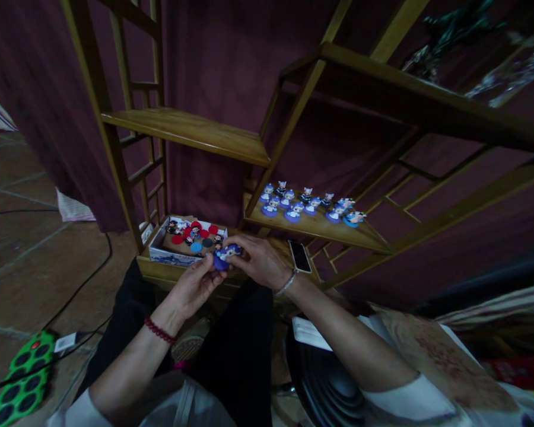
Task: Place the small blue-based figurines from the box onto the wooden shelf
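A small purple-and-white figurine (226,254) on a round purple base is held between both my hands, just over the near right corner of an open box. My left hand (198,283) pinches the base, while the fingers of my right hand (261,261) close on the figurine's upper part. Inside the box (171,256) lie several dark-haired figurines (196,230) and loose round discs in red, blue and dark grey, such as a blue disc (196,247). To the right, several finished-looking figurines (294,210) stand in rows on a wooden shelf (360,236).
A phone (299,256) lies right of my right hand. Wooden shelf frames rise around, with a bare upper board (191,130) ahead. A green power strip (24,379) and cables are on the floor at left. A black round object (324,379) sits below my right forearm.
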A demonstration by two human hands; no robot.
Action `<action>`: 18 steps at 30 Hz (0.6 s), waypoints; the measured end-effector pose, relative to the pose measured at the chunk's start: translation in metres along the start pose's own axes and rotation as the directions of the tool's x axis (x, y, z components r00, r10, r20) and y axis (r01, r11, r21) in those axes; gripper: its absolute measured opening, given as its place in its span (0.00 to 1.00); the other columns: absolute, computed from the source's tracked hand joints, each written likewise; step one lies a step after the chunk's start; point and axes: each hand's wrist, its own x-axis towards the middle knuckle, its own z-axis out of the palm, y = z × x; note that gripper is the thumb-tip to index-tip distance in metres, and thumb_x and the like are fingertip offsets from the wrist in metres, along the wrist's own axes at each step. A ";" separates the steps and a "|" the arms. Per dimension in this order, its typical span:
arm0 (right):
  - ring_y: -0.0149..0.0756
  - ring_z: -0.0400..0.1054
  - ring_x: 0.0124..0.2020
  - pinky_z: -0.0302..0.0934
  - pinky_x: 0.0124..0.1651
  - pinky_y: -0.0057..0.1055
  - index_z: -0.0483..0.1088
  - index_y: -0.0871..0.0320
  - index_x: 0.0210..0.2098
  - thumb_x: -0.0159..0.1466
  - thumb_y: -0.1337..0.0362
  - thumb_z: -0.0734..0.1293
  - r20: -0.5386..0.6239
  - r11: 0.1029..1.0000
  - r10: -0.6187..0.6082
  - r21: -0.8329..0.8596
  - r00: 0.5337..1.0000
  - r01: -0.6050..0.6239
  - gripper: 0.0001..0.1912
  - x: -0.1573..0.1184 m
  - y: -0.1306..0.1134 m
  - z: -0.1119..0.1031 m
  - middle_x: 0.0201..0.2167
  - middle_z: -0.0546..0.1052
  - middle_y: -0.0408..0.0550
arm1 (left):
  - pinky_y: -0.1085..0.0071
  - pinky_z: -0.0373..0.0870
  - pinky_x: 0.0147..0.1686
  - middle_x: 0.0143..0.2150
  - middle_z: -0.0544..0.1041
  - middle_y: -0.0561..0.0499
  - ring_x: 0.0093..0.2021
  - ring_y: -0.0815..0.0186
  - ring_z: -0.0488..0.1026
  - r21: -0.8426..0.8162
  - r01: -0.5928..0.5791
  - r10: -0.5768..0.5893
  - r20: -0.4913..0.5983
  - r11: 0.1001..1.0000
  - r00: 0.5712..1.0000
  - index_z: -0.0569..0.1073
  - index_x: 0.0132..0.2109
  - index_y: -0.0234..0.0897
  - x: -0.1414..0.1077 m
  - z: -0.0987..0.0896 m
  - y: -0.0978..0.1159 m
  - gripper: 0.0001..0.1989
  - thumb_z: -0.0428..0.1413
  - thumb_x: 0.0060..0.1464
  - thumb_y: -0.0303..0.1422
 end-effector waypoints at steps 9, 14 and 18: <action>0.31 0.67 0.38 0.60 0.39 0.26 0.68 0.57 0.41 0.58 0.66 0.63 -0.042 0.997 0.062 0.055 0.997 -0.060 0.12 -0.001 0.004 0.004 0.39 0.73 0.47 | 0.77 0.70 0.30 0.32 0.75 0.45 0.29 0.70 0.72 0.007 0.010 -0.011 0.034 1.000 0.999 0.73 0.35 0.29 -0.001 0.000 0.001 0.08 0.54 0.51 0.31; 0.31 0.68 0.37 0.60 0.38 0.26 0.70 0.57 0.42 0.56 0.68 0.64 -0.072 0.994 0.097 0.065 0.993 -0.093 0.13 -0.002 0.004 0.004 0.38 0.74 0.47 | 0.76 0.71 0.31 0.31 0.75 0.45 0.30 0.69 0.72 -0.024 0.053 -0.052 0.035 0.998 0.998 0.73 0.35 0.29 -0.002 0.002 0.002 0.07 0.52 0.53 0.29; 0.30 0.68 0.35 0.60 0.37 0.25 0.70 0.57 0.42 0.55 0.69 0.64 -0.071 0.991 0.121 0.058 0.990 -0.117 0.14 -0.002 0.004 0.005 0.36 0.74 0.47 | 0.76 0.70 0.31 0.31 0.75 0.45 0.30 0.68 0.73 0.021 0.036 -0.036 0.039 0.999 0.999 0.73 0.35 0.29 -0.002 0.000 0.000 0.07 0.52 0.52 0.28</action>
